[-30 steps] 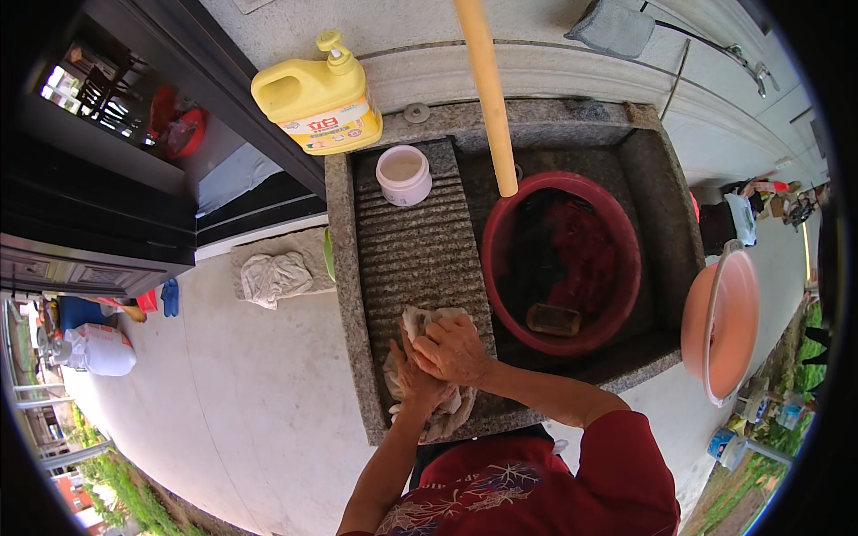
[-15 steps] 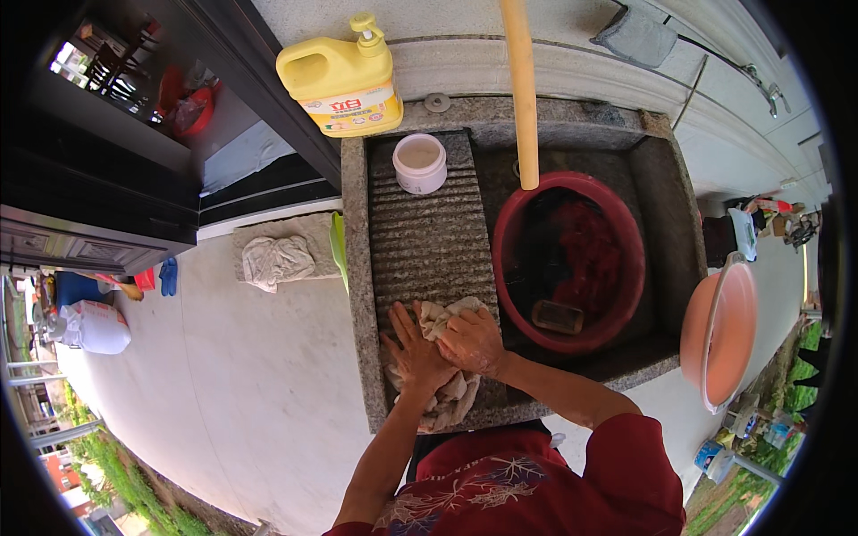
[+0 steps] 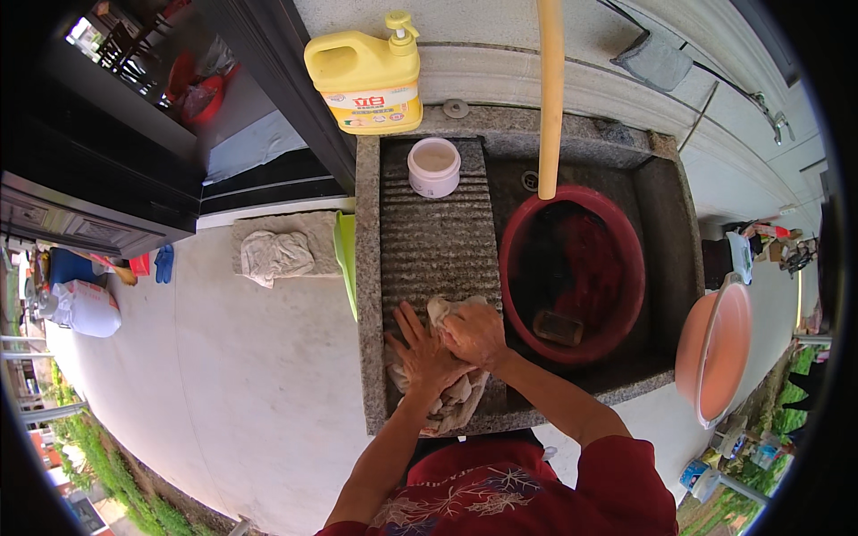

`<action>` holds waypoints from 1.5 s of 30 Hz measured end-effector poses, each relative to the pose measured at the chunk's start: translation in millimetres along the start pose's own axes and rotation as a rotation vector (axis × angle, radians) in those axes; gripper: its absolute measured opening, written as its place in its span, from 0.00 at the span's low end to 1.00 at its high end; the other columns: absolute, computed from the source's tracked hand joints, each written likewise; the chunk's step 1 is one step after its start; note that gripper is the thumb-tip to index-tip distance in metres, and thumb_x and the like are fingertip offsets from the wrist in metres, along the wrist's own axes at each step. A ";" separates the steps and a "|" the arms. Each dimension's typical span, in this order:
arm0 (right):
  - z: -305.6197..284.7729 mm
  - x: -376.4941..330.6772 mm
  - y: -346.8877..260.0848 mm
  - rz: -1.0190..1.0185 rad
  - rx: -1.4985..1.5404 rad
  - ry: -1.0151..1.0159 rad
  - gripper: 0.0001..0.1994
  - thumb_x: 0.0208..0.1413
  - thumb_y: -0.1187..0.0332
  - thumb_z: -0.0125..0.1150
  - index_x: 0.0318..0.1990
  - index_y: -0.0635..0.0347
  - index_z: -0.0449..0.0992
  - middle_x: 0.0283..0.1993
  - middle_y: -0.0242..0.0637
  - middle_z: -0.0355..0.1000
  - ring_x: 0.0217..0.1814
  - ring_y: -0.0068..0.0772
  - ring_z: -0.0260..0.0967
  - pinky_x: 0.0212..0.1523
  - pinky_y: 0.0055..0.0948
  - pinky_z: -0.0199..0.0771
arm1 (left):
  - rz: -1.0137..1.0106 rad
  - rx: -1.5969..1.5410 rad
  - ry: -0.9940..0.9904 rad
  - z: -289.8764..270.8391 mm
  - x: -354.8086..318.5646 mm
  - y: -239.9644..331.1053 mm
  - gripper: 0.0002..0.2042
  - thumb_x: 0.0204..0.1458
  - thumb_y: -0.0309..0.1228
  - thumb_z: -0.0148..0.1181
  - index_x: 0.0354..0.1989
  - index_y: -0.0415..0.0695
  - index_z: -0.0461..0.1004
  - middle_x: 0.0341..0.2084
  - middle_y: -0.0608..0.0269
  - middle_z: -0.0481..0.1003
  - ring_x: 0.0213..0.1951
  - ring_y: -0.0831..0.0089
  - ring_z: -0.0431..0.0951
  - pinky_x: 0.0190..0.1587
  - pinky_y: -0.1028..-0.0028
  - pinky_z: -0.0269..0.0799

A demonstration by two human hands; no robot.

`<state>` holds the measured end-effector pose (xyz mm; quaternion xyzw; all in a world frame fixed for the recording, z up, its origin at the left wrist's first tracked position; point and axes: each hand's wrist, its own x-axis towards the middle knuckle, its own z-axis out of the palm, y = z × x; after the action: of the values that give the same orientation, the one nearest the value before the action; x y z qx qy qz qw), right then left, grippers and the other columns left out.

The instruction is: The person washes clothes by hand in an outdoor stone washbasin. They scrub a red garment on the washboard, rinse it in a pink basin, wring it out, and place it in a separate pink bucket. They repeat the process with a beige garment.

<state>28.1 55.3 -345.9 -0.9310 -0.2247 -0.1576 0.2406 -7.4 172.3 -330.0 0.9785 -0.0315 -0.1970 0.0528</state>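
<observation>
A wet, greyish-white cloth (image 3: pixel 458 399) lies bunched on the ridged stone washboard (image 3: pixel 433 255) that forms the left part of a stone sink. My right hand (image 3: pixel 474 334) is closed around the cloth's upper end. Next to it, my left hand (image 3: pixel 424 355) presses down flat on the cloth with its fingers spread. To the right of my hands stands a red basin (image 3: pixel 636 268) with dark water and dark red fabric inside. A brownish block, perhaps soap (image 3: pixel 558 328), rests near the basin's front rim. A small white open tub (image 3: pixel 434 168) stands at the washboard's far end.
A yellow pump jug (image 3: pixel 365 80) stands on the far left sink rim. A pale yellow pole (image 3: pixel 550 98) reaches down to the basin. An orange-pink basin (image 3: pixel 715 348) leans by the sink's right side. Left on a stone slab lies another cloth (image 3: pixel 275 256), beside a green item (image 3: pixel 345 259).
The whole view has shifted slightly. My right hand, still gripping the cloth, has moved little over the washboard; my left hand stays pressed on the cloth.
</observation>
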 end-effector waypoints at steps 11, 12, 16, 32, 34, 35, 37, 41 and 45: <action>-6.0 -4.1 -25.1 -0.020 -0.003 0.084 0.09 0.37 0.63 0.68 0.17 0.49 0.72 0.28 0.26 0.62 0.38 0.32 0.59 0.40 0.39 0.54 | 0.002 -0.171 -0.008 3.4 0.7 -7.3 0.62 0.26 0.74 0.55 0.68 0.45 0.42 0.66 0.38 0.33 0.68 0.45 0.27 0.59 0.33 0.30; -2.8 -3.2 -20.7 -0.024 -0.024 0.081 0.09 0.37 0.63 0.68 0.16 0.49 0.71 0.28 0.27 0.62 0.37 0.31 0.59 0.40 0.39 0.54 | -0.003 -0.141 -0.049 -1.7 -0.1 -5.7 0.62 0.26 0.74 0.55 0.68 0.44 0.42 0.66 0.38 0.33 0.68 0.45 0.27 0.59 0.33 0.29; 36.7 48.5 23.2 0.043 -0.142 0.105 0.11 0.39 0.63 0.66 0.14 0.50 0.71 0.28 0.28 0.61 0.35 0.31 0.58 0.39 0.41 0.53 | -0.022 -0.180 -0.088 -6.3 1.1 6.2 0.64 0.25 0.73 0.58 0.67 0.40 0.41 0.66 0.39 0.31 0.68 0.46 0.27 0.60 0.34 0.30; 46.9 81.2 35.2 0.081 -0.165 0.055 0.11 0.40 0.62 0.67 0.15 0.51 0.71 0.26 0.29 0.60 0.33 0.32 0.58 0.32 0.37 0.55 | -0.017 -0.218 -0.040 1.6 1.5 9.6 0.67 0.25 0.76 0.54 0.68 0.39 0.36 0.66 0.39 0.31 0.68 0.45 0.28 0.60 0.35 0.27; 48.9 100.8 36.7 0.148 -0.168 0.091 0.10 0.40 0.62 0.67 0.17 0.52 0.72 0.27 0.30 0.60 0.32 0.32 0.59 0.32 0.36 0.55 | -0.022 -0.215 -0.057 -5.0 1.2 10.5 0.67 0.24 0.76 0.54 0.68 0.39 0.35 0.66 0.39 0.31 0.68 0.45 0.27 0.60 0.35 0.27; 46.8 101.9 33.9 0.155 -0.147 0.096 0.10 0.40 0.62 0.67 0.18 0.52 0.72 0.28 0.30 0.60 0.32 0.33 0.59 0.32 0.36 0.55 | -0.027 -0.214 -0.069 -6.6 1.8 9.3 0.67 0.24 0.76 0.54 0.68 0.39 0.35 0.66 0.40 0.31 0.68 0.45 0.27 0.60 0.36 0.27; 42.4 87.8 29.4 0.153 -0.045 -0.019 0.09 0.40 0.61 0.67 0.21 0.51 0.73 0.28 0.30 0.59 0.31 0.33 0.58 0.31 0.36 0.55 | -0.031 -0.233 -0.077 -5.9 3.9 6.3 0.67 0.24 0.76 0.54 0.68 0.39 0.35 0.66 0.40 0.30 0.68 0.45 0.26 0.61 0.36 0.27; -0.5 18.1 -6.1 -0.099 0.024 0.044 0.10 0.41 0.61 0.66 0.21 0.49 0.71 0.25 0.30 0.58 0.28 0.32 0.57 0.30 0.36 0.54 | -0.037 -0.108 0.142 23.5 3.8 -9.6 0.67 0.25 0.76 0.54 0.68 0.39 0.36 0.66 0.39 0.29 0.68 0.46 0.25 0.60 0.35 0.25; 22.0 30.5 24.3 -0.014 -0.042 -0.036 0.12 0.42 0.62 0.66 0.18 0.50 0.66 0.25 0.30 0.58 0.30 0.32 0.58 0.30 0.36 0.52 | -0.057 -0.199 -0.153 -9.5 4.3 8.7 0.68 0.23 0.76 0.55 0.68 0.42 0.32 0.66 0.42 0.28 0.68 0.46 0.25 0.60 0.35 0.25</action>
<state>70.1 58.1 -361.2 -0.9370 -0.2321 -0.1470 0.2158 -0.1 164.3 -322.0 0.9510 0.0123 -0.2748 0.1415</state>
